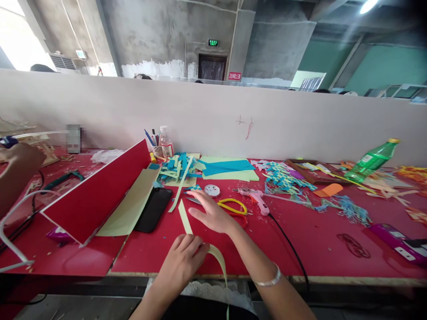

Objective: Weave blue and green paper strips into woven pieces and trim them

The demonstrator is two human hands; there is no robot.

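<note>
My left hand (185,255) is closed on a long pale yellow paper strip (218,254) near the table's front edge. One end of the strip points away from me, while the other curls over and hangs down beyond the edge. My right hand (211,212) hovers just past it with fingers stretched out and nothing visible in them. Beside that hand lie yellow-handled scissors (232,204), partly hidden under it, and a small round white lid (211,190). Another pale strip (182,184) lies across a heap of blue and yellow paper scraps (175,168).
A black phone (154,211) and a red upright divider (100,195) are on the left. To the right lie a pink glue gun (256,199) with its cord, woven paper pieces (283,175), a tilted green bottle (372,161) and a purple power strip (398,242). Another person's hand (23,162) works at far left.
</note>
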